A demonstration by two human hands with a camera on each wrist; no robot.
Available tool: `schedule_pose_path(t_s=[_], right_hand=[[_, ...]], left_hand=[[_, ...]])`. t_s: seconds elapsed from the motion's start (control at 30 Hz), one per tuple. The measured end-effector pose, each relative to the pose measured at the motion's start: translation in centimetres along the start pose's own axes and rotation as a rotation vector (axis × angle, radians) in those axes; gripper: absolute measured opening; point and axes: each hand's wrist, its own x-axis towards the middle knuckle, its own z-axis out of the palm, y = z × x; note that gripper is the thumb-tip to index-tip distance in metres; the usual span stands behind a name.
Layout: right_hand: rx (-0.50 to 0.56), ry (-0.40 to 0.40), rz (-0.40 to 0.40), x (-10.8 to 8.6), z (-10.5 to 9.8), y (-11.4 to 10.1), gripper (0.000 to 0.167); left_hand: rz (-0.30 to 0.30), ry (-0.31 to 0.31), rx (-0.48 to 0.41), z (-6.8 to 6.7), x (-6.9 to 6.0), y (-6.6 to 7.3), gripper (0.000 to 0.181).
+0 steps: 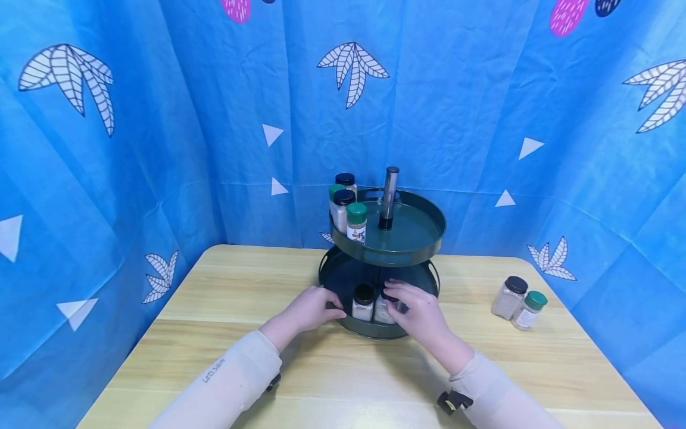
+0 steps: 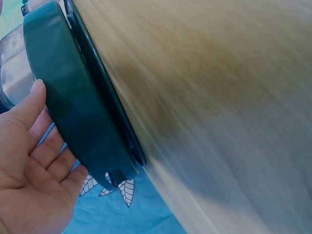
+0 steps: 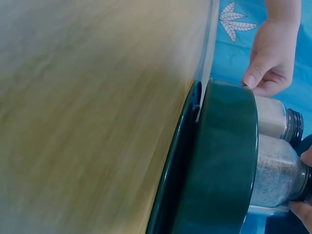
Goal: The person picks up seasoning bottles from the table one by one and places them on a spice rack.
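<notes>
Gripping an upright, clear, black-lidded jar (image 1: 383,312) from above is the right hand (image 1: 423,310); the left hand (image 1: 306,308) is pinching a round green metal tray (image 1: 377,331).

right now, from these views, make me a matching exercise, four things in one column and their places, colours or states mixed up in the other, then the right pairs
Things
1. left hand
2. curtain
3. right hand
4. post

Places, colours, states
A. grips a jar
B. at the rim of the lower tray
C. rises from the upper tray
D. blue with white leaf prints

Right pairs
1-B, 2-D, 3-A, 4-C
</notes>
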Motion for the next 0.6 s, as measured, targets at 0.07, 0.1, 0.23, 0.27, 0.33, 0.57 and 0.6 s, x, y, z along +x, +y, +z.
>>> schedule_pose_path(t_s=[0.07, 0.1, 0.23, 0.27, 0.33, 0.57, 0.6], right_hand=[[-0.005, -0.009, 0.001, -0.04, -0.03, -0.1, 0.026], [-0.008, -0.012, 0.0, -0.05, -0.04, -0.15, 0.026], [-0.011, -0.015, -0.006, -0.04, -0.13, -0.33, 0.026], [-0.01, -0.016, -0.006, -0.03, -0.16, -0.36, 0.026], [-0.011, -0.017, -0.007, -0.01, -0.19, -0.39, 0.026], [0.007, -0.006, -0.008, -0.01, -0.11, -0.31, 0.027], [0.01, -0.004, -0.007, -0.02, -0.07, -0.3, 0.027]], left_hand=[[-0.001, -0.001, 0.0, 0.02, -0.01, -0.02, 0.012], [-0.002, -0.002, -0.001, 0.02, -0.01, -0.02, 0.012], [-0.003, -0.001, -0.002, 0.05, -0.05, -0.05, 0.012], [-0.001, -0.001, -0.002, 0.07, -0.07, -0.07, 0.011], [-0.001, 0.0, -0.005, 0.07, -0.08, -0.07, 0.011], [-0.006, 0.002, -0.008, 0.09, -0.11, -0.09, 0.012], [-0.009, 0.003, -0.009, 0.08, -0.11, -0.09, 0.012]])
